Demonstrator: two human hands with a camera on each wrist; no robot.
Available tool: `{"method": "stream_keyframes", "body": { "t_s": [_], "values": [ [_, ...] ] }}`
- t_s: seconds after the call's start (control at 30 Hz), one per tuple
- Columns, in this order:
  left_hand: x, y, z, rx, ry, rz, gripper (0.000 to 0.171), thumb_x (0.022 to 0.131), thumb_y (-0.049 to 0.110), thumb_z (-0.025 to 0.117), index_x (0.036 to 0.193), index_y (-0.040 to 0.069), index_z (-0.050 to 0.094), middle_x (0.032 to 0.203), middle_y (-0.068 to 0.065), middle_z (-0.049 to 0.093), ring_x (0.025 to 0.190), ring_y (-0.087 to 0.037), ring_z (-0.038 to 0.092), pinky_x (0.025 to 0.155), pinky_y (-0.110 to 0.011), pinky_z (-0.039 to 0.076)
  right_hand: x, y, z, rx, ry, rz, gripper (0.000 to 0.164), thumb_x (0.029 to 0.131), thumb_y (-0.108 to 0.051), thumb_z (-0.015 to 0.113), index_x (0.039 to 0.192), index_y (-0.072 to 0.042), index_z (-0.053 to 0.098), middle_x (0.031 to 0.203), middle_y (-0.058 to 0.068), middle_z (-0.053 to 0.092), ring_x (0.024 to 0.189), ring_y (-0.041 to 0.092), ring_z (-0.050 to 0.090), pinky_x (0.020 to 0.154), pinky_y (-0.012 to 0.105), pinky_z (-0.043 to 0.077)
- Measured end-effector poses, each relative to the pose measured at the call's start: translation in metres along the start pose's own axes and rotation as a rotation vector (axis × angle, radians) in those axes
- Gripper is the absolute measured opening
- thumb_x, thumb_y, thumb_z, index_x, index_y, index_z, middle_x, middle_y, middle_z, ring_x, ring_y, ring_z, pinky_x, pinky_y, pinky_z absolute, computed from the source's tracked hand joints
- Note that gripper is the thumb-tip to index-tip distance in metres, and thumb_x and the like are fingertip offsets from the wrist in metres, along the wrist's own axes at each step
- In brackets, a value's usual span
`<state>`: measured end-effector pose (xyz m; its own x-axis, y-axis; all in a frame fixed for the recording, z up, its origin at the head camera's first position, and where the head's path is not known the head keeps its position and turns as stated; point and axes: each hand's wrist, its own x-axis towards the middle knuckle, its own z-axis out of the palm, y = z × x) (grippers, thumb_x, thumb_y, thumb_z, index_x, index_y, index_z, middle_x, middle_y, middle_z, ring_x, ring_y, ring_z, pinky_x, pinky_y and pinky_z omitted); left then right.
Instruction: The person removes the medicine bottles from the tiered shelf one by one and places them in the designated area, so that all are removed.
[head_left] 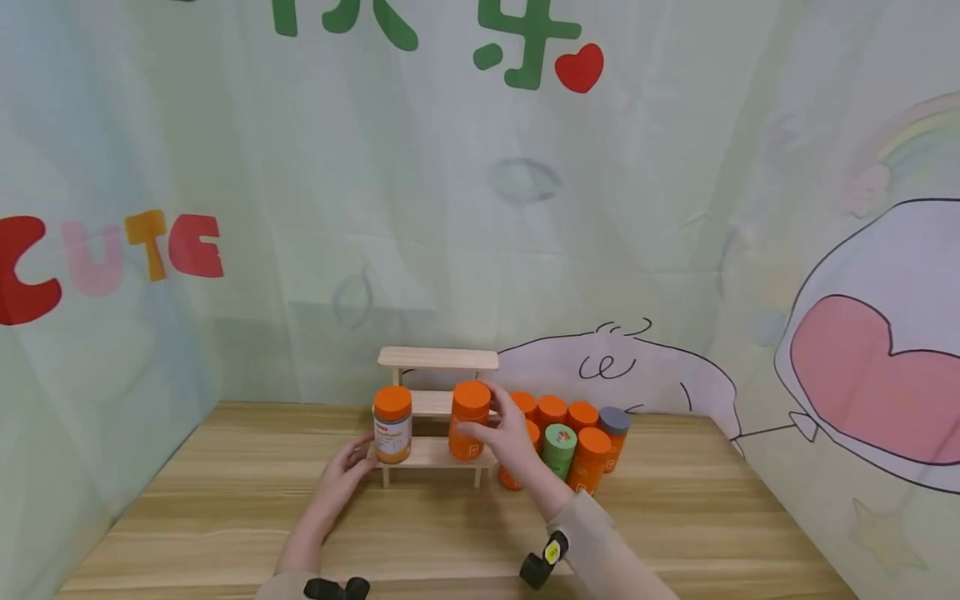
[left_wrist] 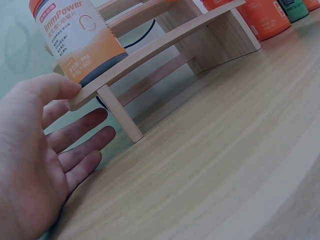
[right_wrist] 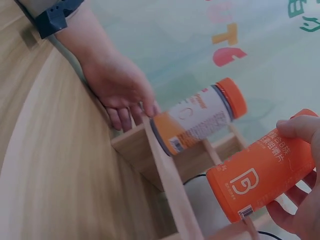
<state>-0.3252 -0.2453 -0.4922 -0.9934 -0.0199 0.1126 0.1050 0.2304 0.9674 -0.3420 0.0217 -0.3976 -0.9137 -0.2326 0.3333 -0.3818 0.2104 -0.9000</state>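
Note:
My right hand (head_left: 512,429) grips an orange bottle (head_left: 469,421) over the right part of the lowest shelf of a small wooden tiered rack (head_left: 435,452). In the right wrist view, a gap shows between this bottle's base and the shelf's front strip. A white-labelled bottle with an orange lid (head_left: 393,425) stands on the shelf's left end. Beside it, my left hand (head_left: 345,477) touches the end of that shelf. The left wrist view shows its upper finger on the board's corner and the other fingers (left_wrist: 82,145) extended below it.
Right of the rack stands a group of bottles, mostly orange-lidded, with a green one (head_left: 558,450) and a grey-lidded one (head_left: 614,433) among them. All rest on a wood-grain table (head_left: 420,542). A printed curtain (head_left: 450,225) hangs behind.

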Motion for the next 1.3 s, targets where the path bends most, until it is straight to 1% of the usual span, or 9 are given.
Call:
{"method": "stream_keyframes", "body": {
  "t_s": [0.1,0.2,0.3,0.57,0.77,0.9,1.03,1.2,1.3],
  "values": [
    [0.0,0.001,0.0,0.007,-0.009,-0.006,0.052,0.098,0.011,0.052,0.145,-0.006,0.037,0.144,-0.034,0.043,0.135,-0.044,0.04,0.101,-0.039,0.044,-0.001,-0.004,-0.01,-0.001,0.018,0.011,0.065,0.084,-0.019,0.076,0.141,-0.013,0.047,0.128,0.009,0.06,0.115,0.026,0.056,0.095,0.041,0.049],
    [0.0,0.001,0.0,0.008,-0.015,-0.008,0.053,0.098,0.012,0.052,0.145,-0.006,0.036,0.146,-0.034,0.041,0.137,-0.046,0.037,0.107,-0.049,0.039,-0.003,-0.007,-0.02,-0.003,0.035,0.003,0.063,0.084,-0.018,0.076,0.141,-0.014,0.048,0.127,0.008,0.061,0.115,0.025,0.057,0.097,0.042,0.048],
    [0.0,0.001,-0.001,0.006,-0.017,-0.008,0.053,0.098,0.012,0.052,0.145,-0.006,0.036,0.146,-0.034,0.039,0.138,-0.048,0.034,0.109,-0.053,0.036,-0.004,-0.01,-0.03,-0.013,0.065,-0.008,0.062,0.084,-0.017,0.076,0.14,-0.013,0.048,0.128,0.008,0.061,0.117,0.025,0.056,0.098,0.044,0.047],
    [0.001,0.0,-0.002,0.026,-0.006,-0.015,0.052,0.098,0.011,0.052,0.145,-0.006,0.037,0.144,-0.033,0.043,0.136,-0.044,0.039,0.104,-0.042,0.041,-0.007,-0.018,-0.061,-0.032,0.143,0.02,0.066,0.083,-0.016,0.076,0.142,-0.013,0.046,0.131,0.009,0.059,0.119,0.026,0.054,0.099,0.046,0.046],
    [0.001,0.001,-0.001,0.026,-0.032,-0.019,0.055,0.099,0.015,0.052,0.147,-0.005,0.033,0.147,-0.034,0.038,0.139,-0.048,0.032,0.111,-0.053,0.033,-0.012,-0.021,-0.089,-0.052,0.2,0.046,0.068,0.084,-0.014,0.075,0.144,-0.012,0.043,0.135,0.012,0.057,0.124,0.028,0.05,0.101,0.048,0.043],
    [0.002,0.001,-0.001,0.02,-0.036,-0.022,0.055,0.1,0.015,0.051,0.147,-0.005,0.033,0.148,-0.034,0.037,0.139,-0.048,0.032,0.111,-0.054,0.033,-0.018,-0.02,-0.109,-0.07,0.238,0.069,0.068,0.085,-0.015,0.074,0.145,-0.012,0.041,0.137,0.012,0.054,0.125,0.027,0.048,0.102,0.046,0.041],
    [0.002,0.001,0.0,0.026,-0.033,-0.018,0.053,0.1,0.014,0.051,0.146,-0.006,0.034,0.148,-0.034,0.038,0.139,-0.048,0.032,0.11,-0.052,0.035,-0.025,-0.018,-0.129,-0.094,0.28,0.089,0.068,0.086,-0.015,0.073,0.146,-0.013,0.041,0.136,0.012,0.053,0.119,0.027,0.052,0.096,0.04,0.046],
    [0.001,0.002,0.0,0.02,-0.029,-0.008,0.053,0.099,0.013,0.051,0.145,-0.007,0.034,0.146,-0.035,0.038,0.139,-0.049,0.031,0.111,-0.053,0.034,-0.033,-0.016,-0.155,-0.102,0.342,0.104,0.067,0.085,-0.011,0.073,0.144,-0.011,0.042,0.134,0.012,0.053,0.112,0.019,0.051,0.088,0.027,0.047],
    [0.001,0.001,0.0,0.012,-0.027,-0.007,0.053,0.099,0.012,0.051,0.145,-0.007,0.035,0.145,-0.036,0.039,0.138,-0.048,0.033,0.108,-0.044,0.039,-0.039,-0.014,-0.169,-0.116,0.38,0.105,0.066,0.085,-0.01,0.073,0.144,-0.008,0.042,0.133,0.008,0.052,0.114,0.014,0.047,0.089,0.021,0.044]
  ]
}}
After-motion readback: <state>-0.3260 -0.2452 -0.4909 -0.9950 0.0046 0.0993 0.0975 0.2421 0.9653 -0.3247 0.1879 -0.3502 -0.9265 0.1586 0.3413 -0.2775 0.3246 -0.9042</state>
